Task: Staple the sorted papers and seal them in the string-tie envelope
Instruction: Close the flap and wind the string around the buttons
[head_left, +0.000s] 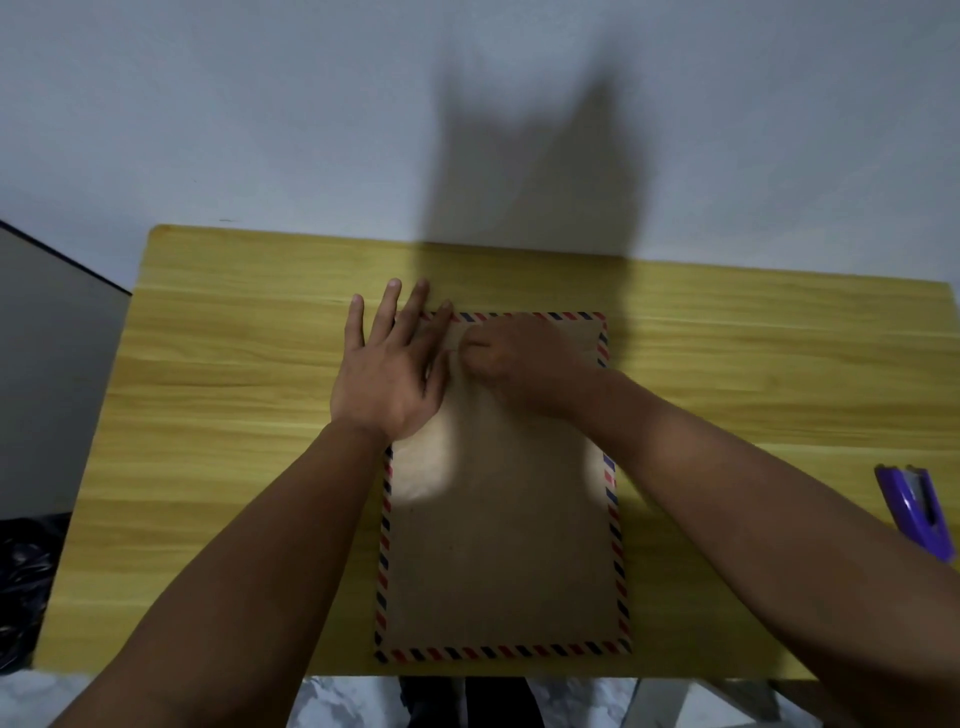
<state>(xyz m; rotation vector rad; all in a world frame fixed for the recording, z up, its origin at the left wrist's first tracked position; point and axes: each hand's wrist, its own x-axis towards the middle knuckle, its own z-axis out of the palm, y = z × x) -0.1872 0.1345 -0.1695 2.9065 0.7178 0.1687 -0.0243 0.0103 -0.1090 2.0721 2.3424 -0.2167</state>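
- Envelope (501, 530) lies flat mid-table (234, 364), flap end away from me, striped border all round.
- My left hand (387, 382) lies flat, fingers straight, pressing its top left corner.
- My right hand (511, 358) is curled over the flap area, apparently pinching the string (the string itself is too blurred to confirm).
- Handling, as I judge it: light, stiff kraft paper that slides on smooth wood, so pin it flat and work at the flap.
- Purple stapler (917, 512) sits at the right edge.
- No readable writing or labels.
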